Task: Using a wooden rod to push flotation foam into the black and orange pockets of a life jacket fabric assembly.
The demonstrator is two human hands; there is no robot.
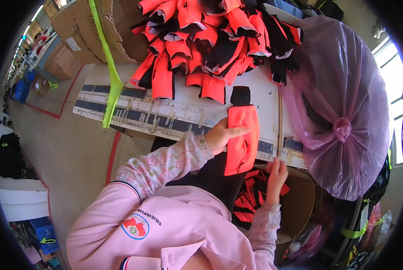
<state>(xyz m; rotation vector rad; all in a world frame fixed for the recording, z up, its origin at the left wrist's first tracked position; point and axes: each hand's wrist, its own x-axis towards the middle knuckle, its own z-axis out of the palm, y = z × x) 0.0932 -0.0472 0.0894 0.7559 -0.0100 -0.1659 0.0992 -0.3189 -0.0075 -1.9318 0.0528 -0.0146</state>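
Note:
My left hand (221,136) is closed on an orange and black fabric sleeve (242,148), with the thumb lying across its front. The sleeve hangs upright in front of the table edge, and a black tab sticks up from its top. To the right and lower, my right hand (278,176) is raised apart from the sleeve, above an open carton. Motion smears its fingers, so I cannot tell whether they hold anything. A large heap of similar orange and black sleeves (190,54) covers the far part of the table.
The white table (158,114) has worn tape along its front. A big knotted pink plastic bag (343,130) bulges at the right. Below it, the carton (300,202) holds more orange and black pieces (246,202). A lime-green strip (114,85) hangs by a cardboard box (82,29) at left.

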